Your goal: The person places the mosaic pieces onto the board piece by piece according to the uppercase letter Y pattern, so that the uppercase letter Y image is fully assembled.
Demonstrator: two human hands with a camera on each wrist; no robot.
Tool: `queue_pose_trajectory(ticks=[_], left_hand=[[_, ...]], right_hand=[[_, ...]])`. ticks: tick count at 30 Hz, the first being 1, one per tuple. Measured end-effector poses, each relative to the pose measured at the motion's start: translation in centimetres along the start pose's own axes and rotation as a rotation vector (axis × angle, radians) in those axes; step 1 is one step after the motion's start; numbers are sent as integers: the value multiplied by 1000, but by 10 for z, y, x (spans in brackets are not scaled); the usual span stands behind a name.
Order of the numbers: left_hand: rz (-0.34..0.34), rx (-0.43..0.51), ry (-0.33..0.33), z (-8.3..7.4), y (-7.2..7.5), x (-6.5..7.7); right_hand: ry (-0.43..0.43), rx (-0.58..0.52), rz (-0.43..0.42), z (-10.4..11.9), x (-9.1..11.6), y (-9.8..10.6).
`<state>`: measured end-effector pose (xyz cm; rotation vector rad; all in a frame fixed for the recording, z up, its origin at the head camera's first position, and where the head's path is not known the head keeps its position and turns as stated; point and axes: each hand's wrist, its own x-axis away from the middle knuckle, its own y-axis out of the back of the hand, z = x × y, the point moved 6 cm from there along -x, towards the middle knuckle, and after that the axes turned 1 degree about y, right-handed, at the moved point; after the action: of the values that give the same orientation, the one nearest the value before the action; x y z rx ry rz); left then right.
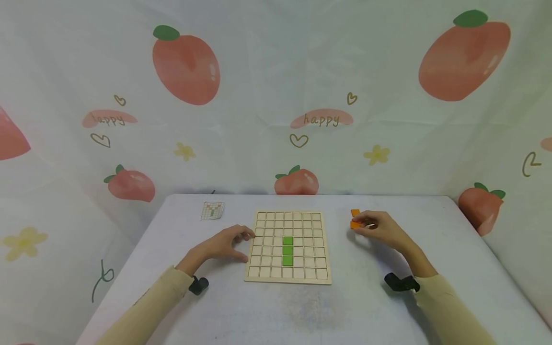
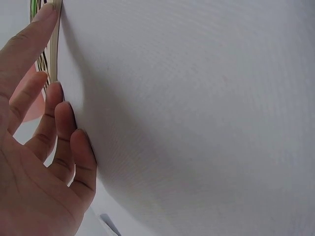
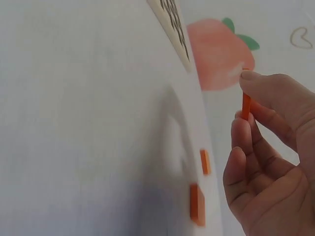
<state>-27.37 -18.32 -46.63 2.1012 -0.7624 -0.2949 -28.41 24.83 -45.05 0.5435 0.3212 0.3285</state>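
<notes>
A square wooden grid board (image 1: 250, 279) lies mid-table, with a column of three green tiles (image 1: 287, 250) in its cells. My left hand (image 1: 226, 244) rests at the board's left edge, thumb and fingers spread. In the left wrist view the left hand's fingertips (image 2: 45, 12) meet the board's rim. Right of the board, my right hand (image 1: 381, 230) pinches an orange tile (image 3: 246, 101) between thumb and finger, raised off the table. Two more orange tiles stay on the table in the right wrist view, a nearer one (image 3: 198, 204) and a farther one (image 3: 205, 162).
A small paper card (image 1: 212, 211) with a coloured grid pattern lies at the table's back left. Behind the white table (image 1: 319, 311) hangs a curtain (image 1: 254, 72) printed with fruit. A black band (image 1: 402, 282) sits on each wrist.
</notes>
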Motion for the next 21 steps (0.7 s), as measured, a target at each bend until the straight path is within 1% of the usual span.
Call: queue_pose_trajectory(ticks=[6, 12, 18, 21], left_hand=[[2, 2, 5, 0, 0, 0], [4, -7, 6, 1, 1, 0], [6, -7, 3, 1, 0, -1], [9, -1, -4, 0, 0, 0]], right_hand=[[33, -42, 38, 5, -17, -20], [65, -56, 82, 12, -33, -41], [51, -83, 108, 15, -45, -59], [60, -87, 121, 20, -50, -68]])
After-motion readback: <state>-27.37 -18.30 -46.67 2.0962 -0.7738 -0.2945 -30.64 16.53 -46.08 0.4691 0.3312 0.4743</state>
